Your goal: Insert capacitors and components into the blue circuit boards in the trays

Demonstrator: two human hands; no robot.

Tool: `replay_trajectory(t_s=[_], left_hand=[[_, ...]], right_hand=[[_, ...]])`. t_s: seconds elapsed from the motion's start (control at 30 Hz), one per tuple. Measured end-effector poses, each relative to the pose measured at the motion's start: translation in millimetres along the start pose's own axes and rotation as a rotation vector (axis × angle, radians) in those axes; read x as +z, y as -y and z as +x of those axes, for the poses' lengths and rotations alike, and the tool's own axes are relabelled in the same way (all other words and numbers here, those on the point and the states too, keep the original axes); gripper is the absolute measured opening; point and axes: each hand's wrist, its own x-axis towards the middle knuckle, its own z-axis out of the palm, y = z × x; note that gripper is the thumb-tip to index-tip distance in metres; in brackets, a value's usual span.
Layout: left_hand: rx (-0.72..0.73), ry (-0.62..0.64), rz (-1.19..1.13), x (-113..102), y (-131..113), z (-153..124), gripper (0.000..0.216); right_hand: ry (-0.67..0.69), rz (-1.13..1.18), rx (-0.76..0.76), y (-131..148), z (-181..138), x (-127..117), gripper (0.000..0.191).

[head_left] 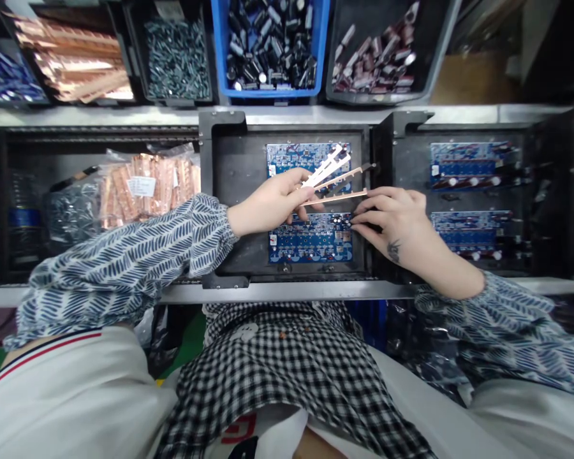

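My left hand is closed around several notched copper strips, which fan out to the right. They hang above two blue circuit boards, one behind the other in a black tray. The upper circuit board is partly covered by the strips and my left hand. My right hand has its thumb and fingers pinched at the right end of the lower circuit board, close to the tip of the lowest strip. Whatever lies between those fingertips is too small to make out.
Along the back stand bins of copper strips, small screw-like parts, black capacitors and brownish capacitors. Bagged copper strips lie left. The right tray holds two populated boards. A metal rail runs in front.
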Motion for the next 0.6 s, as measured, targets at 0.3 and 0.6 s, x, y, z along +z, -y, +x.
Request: replay_trajectory(t_s=[0.3, 0.6], left_hand=[[0.064, -0.097, 0.157, -0.2, -16.7, -3.2, 0.011], [0.337, -0.39, 0.707, -76.7, -40.5, 10.6, 0.019]], right_hand=[[-0.137, -0.151, -0.047, 56.8, 36.7, -48.6, 0.026], [0.012, -0.106, -0.157, 13.3, 123.7, -28.3, 0.03]])
